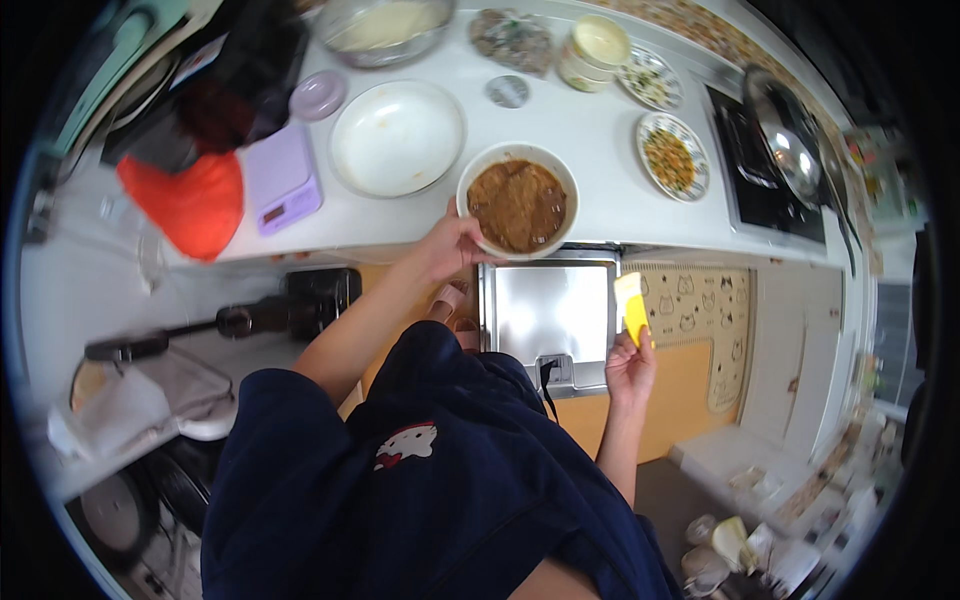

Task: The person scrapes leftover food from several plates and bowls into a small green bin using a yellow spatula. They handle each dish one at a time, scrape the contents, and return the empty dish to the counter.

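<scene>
My left hand [448, 244] grips the near left side of a white bowl [571, 196], which holds brown, sauce-like food [517, 206] with lumps in it. The bowl is at the front edge of the white counter; whether it rests there or is lifted I cannot tell. My right hand [631, 366], lower and to the right, holds a small yellow and white packet or scraper-like piece [634, 309] upright between thumb and fingers. Behind the bowl to the left lies a large shallow white dish [397, 139] with a few stains.
A purple kitchen scale [283, 176] and red cloth-like item [191, 202] lie left. Behind are a small purple bowl [319, 95], a large mixing bowl [386, 34], a bag [512, 39] and stacked bowls [598, 49]. Chopped food fills plates [673, 156] near the hob [780, 202]. An open drawer-like metal unit [551, 307] stands below.
</scene>
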### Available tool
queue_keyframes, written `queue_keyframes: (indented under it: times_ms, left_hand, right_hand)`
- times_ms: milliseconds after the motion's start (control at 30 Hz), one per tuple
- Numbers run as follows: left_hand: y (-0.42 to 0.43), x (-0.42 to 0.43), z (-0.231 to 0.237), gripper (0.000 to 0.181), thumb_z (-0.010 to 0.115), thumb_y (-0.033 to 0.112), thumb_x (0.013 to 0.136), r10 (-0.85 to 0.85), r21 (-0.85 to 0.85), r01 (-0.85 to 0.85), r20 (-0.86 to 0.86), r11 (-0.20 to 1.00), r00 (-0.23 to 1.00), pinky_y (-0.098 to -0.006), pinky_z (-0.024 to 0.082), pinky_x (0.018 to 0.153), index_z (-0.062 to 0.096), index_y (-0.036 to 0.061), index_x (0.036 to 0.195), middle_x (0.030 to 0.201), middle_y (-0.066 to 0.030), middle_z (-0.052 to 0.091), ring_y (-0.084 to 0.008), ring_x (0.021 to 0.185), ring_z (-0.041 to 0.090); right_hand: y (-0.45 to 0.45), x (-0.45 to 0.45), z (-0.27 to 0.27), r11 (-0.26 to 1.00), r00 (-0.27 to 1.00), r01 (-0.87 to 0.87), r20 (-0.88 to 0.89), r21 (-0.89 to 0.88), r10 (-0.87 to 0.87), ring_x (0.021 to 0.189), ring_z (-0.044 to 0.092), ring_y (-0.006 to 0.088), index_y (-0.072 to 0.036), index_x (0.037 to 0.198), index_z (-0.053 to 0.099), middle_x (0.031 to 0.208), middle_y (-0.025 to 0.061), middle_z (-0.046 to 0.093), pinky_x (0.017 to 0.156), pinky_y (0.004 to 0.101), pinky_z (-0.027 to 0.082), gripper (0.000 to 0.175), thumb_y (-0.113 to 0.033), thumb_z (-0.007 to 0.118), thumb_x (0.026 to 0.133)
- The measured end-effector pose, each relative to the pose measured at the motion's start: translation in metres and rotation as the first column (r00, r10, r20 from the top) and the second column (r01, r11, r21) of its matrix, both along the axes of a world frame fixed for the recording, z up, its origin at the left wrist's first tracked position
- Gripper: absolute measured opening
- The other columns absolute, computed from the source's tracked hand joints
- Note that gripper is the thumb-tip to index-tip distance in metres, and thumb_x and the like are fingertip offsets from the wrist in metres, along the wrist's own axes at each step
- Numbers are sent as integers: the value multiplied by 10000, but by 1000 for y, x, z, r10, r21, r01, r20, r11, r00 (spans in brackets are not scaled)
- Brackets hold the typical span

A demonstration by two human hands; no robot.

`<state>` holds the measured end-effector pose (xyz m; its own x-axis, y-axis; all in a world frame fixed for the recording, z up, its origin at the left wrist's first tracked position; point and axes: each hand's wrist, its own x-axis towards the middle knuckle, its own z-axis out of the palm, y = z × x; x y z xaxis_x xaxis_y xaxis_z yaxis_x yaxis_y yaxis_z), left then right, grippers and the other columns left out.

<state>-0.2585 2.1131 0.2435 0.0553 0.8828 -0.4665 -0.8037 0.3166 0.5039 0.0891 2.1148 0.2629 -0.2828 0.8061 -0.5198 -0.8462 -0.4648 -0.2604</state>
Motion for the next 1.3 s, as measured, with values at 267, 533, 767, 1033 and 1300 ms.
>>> queue_keyframes:
  times_ms: [267,533,767,1033,1300]
  left_hand:
    - [-238,48,-9,618,475,-97,670,442,-172,-427,57,888,895,-477,525,819,329,-25,1266,1186,-235,493,-361,1000,579]
    - [-429,125,-17,708,472,-50,646,842,-254,-816,-8,520,539,-521,450,929,283,-1,1327,1253,-204,459,-351,1120,513]
    - [-539,154,-29,622,485,-1,689,965,-239,-941,-50,238,257,-496,460,933,314,-61,1285,1234,-212,469,-356,1100,525]
    - [-601,142,-61,398,501,33,739,964,-359,-917,-126,176,234,-499,493,889,426,-71,1115,1098,-190,528,-323,959,588]
    - [-599,105,-70,296,583,141,742,970,-563,-814,-80,146,229,-491,525,837,489,13,991,1093,-183,500,-340,999,550]
  right_hand:
    - [21,-69,-6,886,883,-464,78,5,462,585,413,101,24,995,528,695,43,481,487,204,363,169,-128,512,924]
    - [-60,-186,-11,505,504,-863,34,-18,863,559,418,98,3,1038,526,770,45,530,482,206,375,178,-133,515,924]
    - [-176,-244,-19,295,282,-951,133,-92,950,562,447,96,-30,993,542,786,44,563,498,200,402,123,-109,546,899]
    - [-278,-262,-13,143,120,-984,203,-104,972,564,463,85,-47,990,548,730,23,549,494,202,411,119,-122,553,897]
    - [-303,-278,-11,94,54,-990,339,-103,939,546,471,102,-71,899,526,641,-2,473,492,211,406,56,-96,574,882]
